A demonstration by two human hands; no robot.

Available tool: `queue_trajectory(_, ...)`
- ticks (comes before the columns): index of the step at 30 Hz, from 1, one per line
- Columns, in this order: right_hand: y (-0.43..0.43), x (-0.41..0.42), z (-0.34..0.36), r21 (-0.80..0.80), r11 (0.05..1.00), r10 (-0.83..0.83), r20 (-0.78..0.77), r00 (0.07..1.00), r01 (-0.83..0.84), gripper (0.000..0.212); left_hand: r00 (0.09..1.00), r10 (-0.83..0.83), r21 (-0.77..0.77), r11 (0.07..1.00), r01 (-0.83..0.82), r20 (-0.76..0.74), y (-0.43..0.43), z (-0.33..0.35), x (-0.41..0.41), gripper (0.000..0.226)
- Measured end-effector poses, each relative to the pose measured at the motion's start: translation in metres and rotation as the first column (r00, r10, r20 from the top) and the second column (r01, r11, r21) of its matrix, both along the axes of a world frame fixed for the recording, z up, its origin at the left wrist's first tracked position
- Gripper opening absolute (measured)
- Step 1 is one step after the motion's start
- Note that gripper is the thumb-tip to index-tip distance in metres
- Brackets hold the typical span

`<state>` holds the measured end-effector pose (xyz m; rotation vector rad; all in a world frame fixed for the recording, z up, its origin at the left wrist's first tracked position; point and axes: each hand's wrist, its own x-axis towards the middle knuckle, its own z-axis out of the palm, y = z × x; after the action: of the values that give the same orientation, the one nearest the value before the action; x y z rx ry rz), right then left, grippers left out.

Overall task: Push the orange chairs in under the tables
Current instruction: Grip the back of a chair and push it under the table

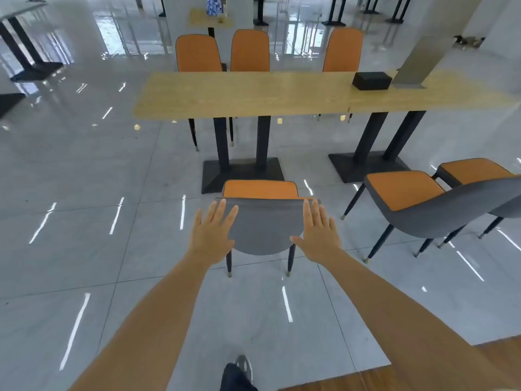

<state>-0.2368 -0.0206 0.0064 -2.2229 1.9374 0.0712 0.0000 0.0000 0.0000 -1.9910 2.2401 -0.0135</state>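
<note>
Head view: the nearest orange chair [263,224] stands straight ahead of both hands, grey back toward them, seat pulled out short of the wooden counter [253,94]; the left hand [214,235] and right hand [318,232] are flat, fingers straight and spread, at either side of that back, grasping nothing; whether the palms touch it I cannot tell; right of the right hand, two side chairs [406,193] stand out too; beyond the hands, three far chairs [249,50] line the counter's other side.

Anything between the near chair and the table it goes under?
Only the black pedestal base of the table, on the floor straight ahead of the chair. Otherwise bare floor between them.
</note>
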Motion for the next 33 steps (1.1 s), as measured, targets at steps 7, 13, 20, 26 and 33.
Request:
queue_trajectory(7,-0.077,0.011,-0.024,0.109,0.993,-0.058,0.03,0.998,0.054,0.085,0.999,-0.043,0.097,0.994,0.042,0.009,-0.09,-0.037,0.002,0.084)
queue_trajectory(13,-0.125,0.01,-0.044,0.147,0.989,-0.027,0.014,1.0,0.025,0.076,0.998,-0.068,0.172,0.983,0.069,-0.013,-0.142,-0.064,0.004,0.084)
queue_trajectory(20,-0.154,0.004,-0.071,0.182,0.983,0.023,-0.028,0.999,-0.017,0.059,0.983,-0.016,0.213,0.975,0.055,-0.183,-0.177,-0.082,0.004,0.053)
queue_trajectory(26,-0.173,0.001,-0.081,0.18,0.983,0.051,-0.074,0.996,-0.037,0.039,0.981,-0.002,0.191,0.981,0.041,-0.195,-0.187,-0.082,0.0,0.026)
queue_trajectory(33,-0.183,-0.01,-0.092,0.093,0.969,0.239,-0.093,0.967,-0.231,0.039,0.99,0.036,0.159,0.987,-0.014,-0.134,-0.183,-0.086,-0.005,0.022)
